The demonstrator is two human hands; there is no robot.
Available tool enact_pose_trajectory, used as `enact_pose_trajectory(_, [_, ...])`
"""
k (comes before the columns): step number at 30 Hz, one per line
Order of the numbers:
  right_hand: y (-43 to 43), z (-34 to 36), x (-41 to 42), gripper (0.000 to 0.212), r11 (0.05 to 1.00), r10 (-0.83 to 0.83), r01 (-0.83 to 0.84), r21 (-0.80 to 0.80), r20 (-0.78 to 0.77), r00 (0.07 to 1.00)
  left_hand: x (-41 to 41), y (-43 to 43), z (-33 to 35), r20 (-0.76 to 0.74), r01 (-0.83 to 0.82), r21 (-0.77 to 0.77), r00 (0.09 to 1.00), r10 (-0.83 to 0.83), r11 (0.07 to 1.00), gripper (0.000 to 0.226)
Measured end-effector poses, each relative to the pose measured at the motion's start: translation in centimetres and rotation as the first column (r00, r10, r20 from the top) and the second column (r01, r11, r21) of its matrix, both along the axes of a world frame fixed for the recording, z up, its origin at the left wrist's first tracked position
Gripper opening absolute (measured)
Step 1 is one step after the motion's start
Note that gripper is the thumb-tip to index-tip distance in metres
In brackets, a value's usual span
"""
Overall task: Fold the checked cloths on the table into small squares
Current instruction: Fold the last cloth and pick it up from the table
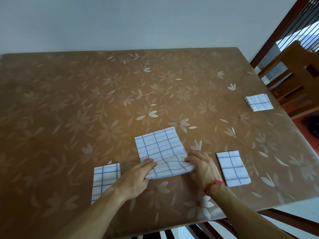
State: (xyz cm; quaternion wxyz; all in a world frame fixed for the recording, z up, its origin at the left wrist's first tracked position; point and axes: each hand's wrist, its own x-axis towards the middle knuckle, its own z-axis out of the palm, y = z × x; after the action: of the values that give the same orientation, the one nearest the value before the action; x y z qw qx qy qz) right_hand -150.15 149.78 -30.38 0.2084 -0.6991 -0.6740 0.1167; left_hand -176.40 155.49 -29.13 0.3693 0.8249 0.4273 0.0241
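Item under handling: the middle cloth point(159, 149), white with dark checks, lying flat on the surface point(86, 100) except along its near edge.

Left grip point(136, 176): closed on the near left corner of the middle cloth. The fingers point(148, 163) lie over the top of the fabric, and the corner curls up under the hand. The thumb is hidden.

Right grip point(200, 167): closed on the near right corner of the same cloth, with the fingers curled in and the fabric pinched between them. A red thread point(214, 185) sits round this wrist.

Between the two grips the near edge is raised and creased. Beyond the grips the rest of the cloth lies smooth, and the far edge is flat on the surface.

Other cloths of the same pattern:
- The left cloth point(105, 180) is folded and lies just outside the left grip, partly covered by the forearm.
- The right cloth point(232, 168) is folded to a small rectangle and lies near the outer side of the right grip, not touching it.
- The far cloth point(259, 102) is folded small and lies well beyond the right grip, close to the surface's right edge.

A wooden chair point(293, 80) stands off that right edge.
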Motion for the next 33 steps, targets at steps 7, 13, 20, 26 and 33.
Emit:
enact_pose_trajectory(7, [0.0, 0.8, 0.3, 0.017, 0.989, 0.073, -0.08, -0.121, -0.067, 0.995, -1.0, 0.2, -0.9, 0.015, -0.085, 0.209, 0.996, 0.084, 0.974, 0.035])
enact_pose_trajectory(13, [0.8, 0.3, 0.4, 0.026, 0.982, 0.06, -0.079, -0.169, -0.116, 0.991, -0.8, 0.3, -1.0, 0.009, -0.161, 0.256, 0.986, 0.164, 0.953, 0.017])
enact_pose_trajectory(20, [3.0, 1.0, 0.0, 0.016, 0.962, -0.115, 0.077, -0.261, -0.134, 0.984, -0.1, 1.1, -0.3, 0.106, -0.364, 0.197, 0.931, 0.35, 0.91, 0.015])
enact_pose_trajectory(26, [6.0, 0.6, -0.5, 0.027, 0.916, -0.286, 0.223, -0.333, -0.154, 0.946, 0.0, 1.6, -0.2, 0.102, -0.459, 0.164, 0.888, 0.448, 0.873, 0.044])
enact_pose_trajectory(33, [7.3, 0.9, -1.5, 0.062, 0.915, -0.32, 0.269, -0.3, -0.135, 0.938, -0.5, 2.6, -0.5, 0.014, -0.35, 0.386, 0.927, 0.374, 0.853, 0.069])
